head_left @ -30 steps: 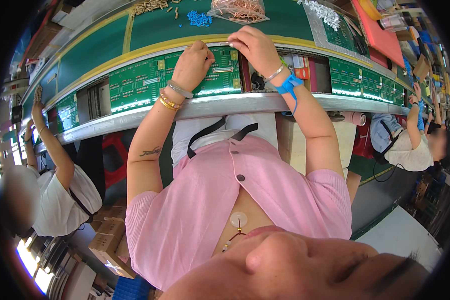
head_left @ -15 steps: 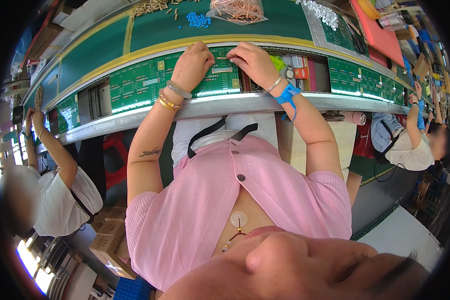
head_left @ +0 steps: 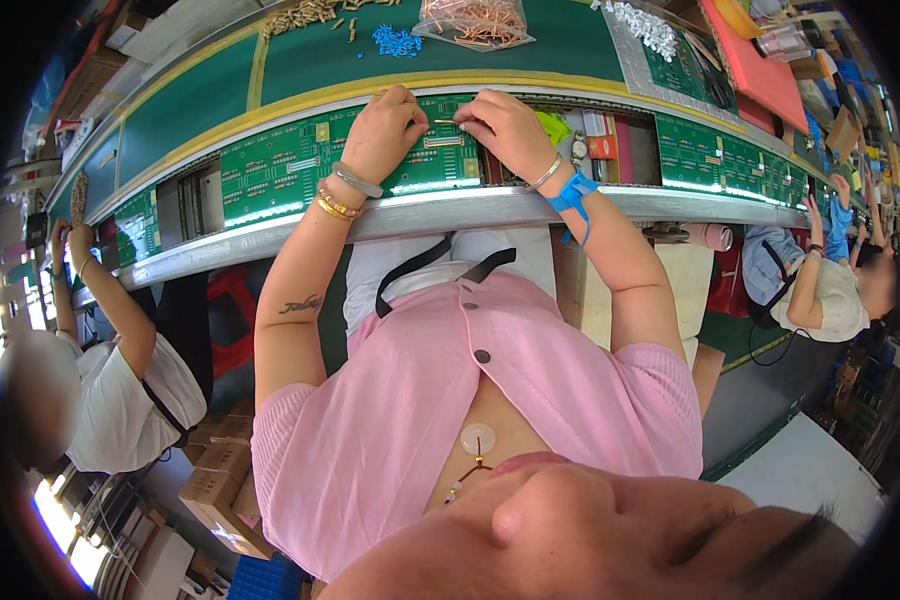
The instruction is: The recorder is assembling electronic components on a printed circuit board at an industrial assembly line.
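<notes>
Both my hands are over a green circuit board [head_left: 270, 173] lying in the metal rail in front of me. My right hand [head_left: 505, 125], with a blue strap at the wrist, pinches a thin copper-coloured pin [head_left: 444, 122] that points left above the board's right end. My left hand [head_left: 378, 130] is closed just left of it, thumb and fingertips together close to the board. Whatever the left fingertips hold, if anything, is too small to make out.
Beyond the rail lie a clear bag of copper-coloured parts [head_left: 475, 22], small blue parts [head_left: 397, 41], tan parts [head_left: 305, 14] and white parts [head_left: 645, 28]. Another board [head_left: 720, 160] sits in the rail to the right. Co-workers sit at left [head_left: 120, 400] and right [head_left: 825, 295].
My hands stay almost in place, with the right fingers and the pin shifting slightly downward. At right, the co-worker's arms have changed position.
</notes>
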Demonstrator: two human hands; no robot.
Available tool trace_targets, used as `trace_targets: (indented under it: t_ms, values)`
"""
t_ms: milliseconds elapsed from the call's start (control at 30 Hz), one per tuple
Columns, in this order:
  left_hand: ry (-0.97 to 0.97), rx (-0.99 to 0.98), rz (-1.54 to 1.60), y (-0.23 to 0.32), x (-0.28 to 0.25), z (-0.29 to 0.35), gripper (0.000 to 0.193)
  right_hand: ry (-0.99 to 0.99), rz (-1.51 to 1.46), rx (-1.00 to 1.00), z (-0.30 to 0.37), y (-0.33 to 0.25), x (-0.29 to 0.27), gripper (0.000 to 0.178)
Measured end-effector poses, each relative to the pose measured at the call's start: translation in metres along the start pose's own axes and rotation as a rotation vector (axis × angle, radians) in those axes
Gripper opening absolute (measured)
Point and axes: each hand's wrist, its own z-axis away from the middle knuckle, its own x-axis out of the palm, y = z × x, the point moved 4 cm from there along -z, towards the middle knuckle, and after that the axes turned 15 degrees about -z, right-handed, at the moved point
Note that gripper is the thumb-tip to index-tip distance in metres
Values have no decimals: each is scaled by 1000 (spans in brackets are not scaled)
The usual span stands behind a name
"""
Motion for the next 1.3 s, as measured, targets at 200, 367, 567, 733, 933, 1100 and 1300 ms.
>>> trace_targets:
  t_ms: [200, 367, 567, 733, 933, 1100, 1300]
  values:
    - [33, -174, 126, -35, -19, -19, 15, -60, 34, -75, 4, 0, 6, 8]
    - [122, -371, -278, -97, -26, -50, 20, -109, 41, -98, 2, -3, 13, 8]
    - [69, -327, -79, -109, -5, -52, 16, -147, 70, -66, 5, -4, 15, 9]
    - [103, -272, -74, -106, -2, -53, 14, -243, 273, -151, 6, -6, 17, 15]
    - [236, -277, -64, -103, -12, -50, 15, -167, 308, -117, 28, -18, 2, 30]
    - [165, -349, 146, -85, -19, -42, 15, -99, 275, -113, 16, -17, -13, 26]
    - [-70, -270, 362, -57, -20, -7, 14, 158, 402, 6, -51, 34, -36, 10]
